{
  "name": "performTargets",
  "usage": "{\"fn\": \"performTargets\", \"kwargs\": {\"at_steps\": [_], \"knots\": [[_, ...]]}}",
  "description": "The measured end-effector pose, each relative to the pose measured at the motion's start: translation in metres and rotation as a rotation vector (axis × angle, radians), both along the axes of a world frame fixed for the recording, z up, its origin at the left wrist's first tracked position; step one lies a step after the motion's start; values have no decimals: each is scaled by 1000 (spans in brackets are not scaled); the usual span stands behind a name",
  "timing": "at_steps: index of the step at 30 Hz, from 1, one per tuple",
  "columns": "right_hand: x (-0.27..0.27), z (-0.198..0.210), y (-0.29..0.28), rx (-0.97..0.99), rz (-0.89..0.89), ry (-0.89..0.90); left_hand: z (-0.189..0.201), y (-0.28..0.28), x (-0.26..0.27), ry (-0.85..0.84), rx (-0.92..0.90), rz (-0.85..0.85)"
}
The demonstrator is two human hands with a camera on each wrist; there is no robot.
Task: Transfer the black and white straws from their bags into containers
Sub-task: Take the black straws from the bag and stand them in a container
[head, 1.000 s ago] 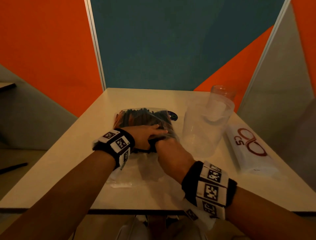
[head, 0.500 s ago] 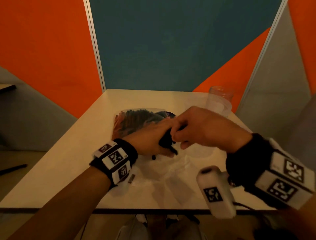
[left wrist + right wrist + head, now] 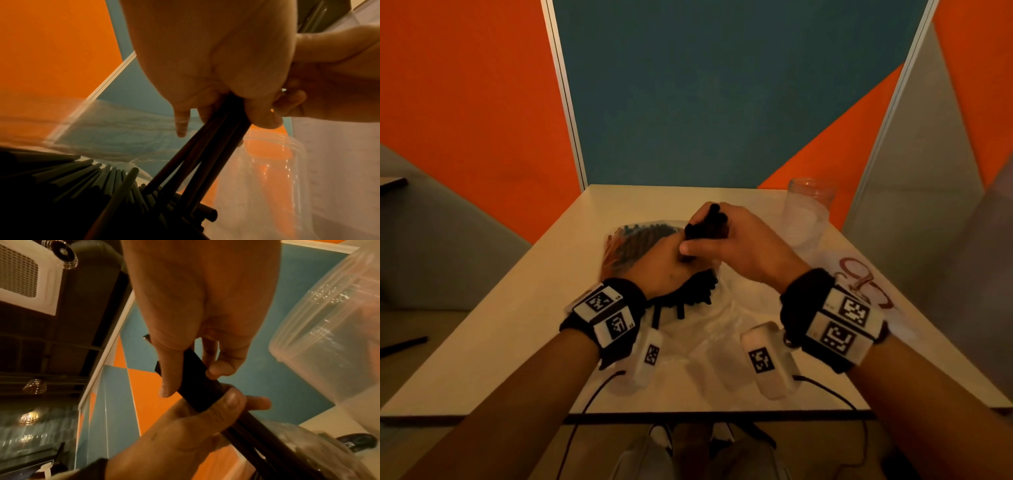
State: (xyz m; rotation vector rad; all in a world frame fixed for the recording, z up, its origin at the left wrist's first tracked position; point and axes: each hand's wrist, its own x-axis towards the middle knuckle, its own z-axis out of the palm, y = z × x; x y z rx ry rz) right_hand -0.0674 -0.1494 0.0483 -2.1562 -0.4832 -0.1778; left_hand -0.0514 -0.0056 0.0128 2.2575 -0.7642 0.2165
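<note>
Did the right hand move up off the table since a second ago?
Yes. The right hand, gripping a bundle of black plastic straws, has lifted above the clear plastic straw bag and the beige table, toward the clear plastic container.

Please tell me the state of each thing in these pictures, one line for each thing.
black straws: small bunch gripped by both hands, half out of bag
straw bag: open, lying flat
right hand: grips bunch
left hand: grips bunch lower down
clear container: upright, lidless

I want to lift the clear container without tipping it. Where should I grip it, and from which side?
Grip the clear container around its mid wall from its open right side. It appears upright and round, and both hands with the black straws crowd its left.
</note>
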Motion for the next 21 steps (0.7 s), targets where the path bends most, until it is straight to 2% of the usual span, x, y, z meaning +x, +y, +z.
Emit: {"fn": "performTargets", "kwargs": {"at_steps": [7, 11, 14, 19, 21], "knots": [[2, 19, -1, -9, 6, -157, -2, 0, 7, 146, -20, 2], [8, 24, 1, -20, -33, -120, -7, -4, 16, 281, -95, -44], [12, 15, 5, 135, -6, -9, -17, -10, 23, 317, -113, -46], [16, -3, 16, 582, 98, 152, -21, -16, 23, 344, -171, -88], [17, -7, 17, 660, 99, 189, -21, -17, 24, 373, -152, -104]]}}
